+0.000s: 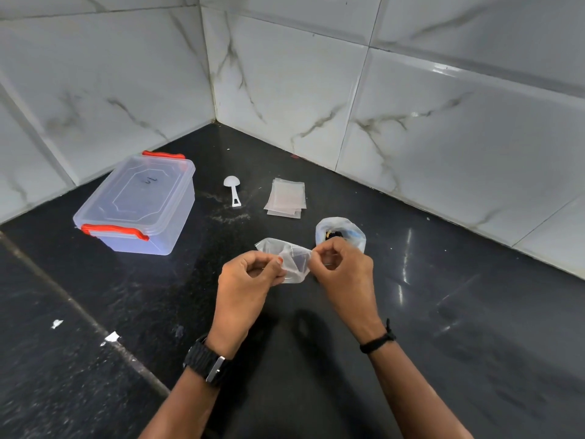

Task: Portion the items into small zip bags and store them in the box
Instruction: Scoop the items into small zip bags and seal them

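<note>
A small clear zip bag [292, 259] hangs between my hands above the black counter. My left hand [250, 280] pinches its left edge and my right hand [343, 267] pinches its right edge. Just behind my right hand stands an open plastic bag [343, 226] with its rim rolled down and dark items inside. A stack of empty zip bags [286, 198] lies further back. A white plastic scoop [232, 188] lies bowl down to the left of the stack. The clear storage box [139, 204] with red latches sits at the left, lid on.
The black stone counter [443, 312] runs into a corner of white marble-look wall tiles [316, 74]. A seam crosses the counter at the left, with small white scraps [110, 337] beside it. Pale crumbs [226, 217] lie near the scoop.
</note>
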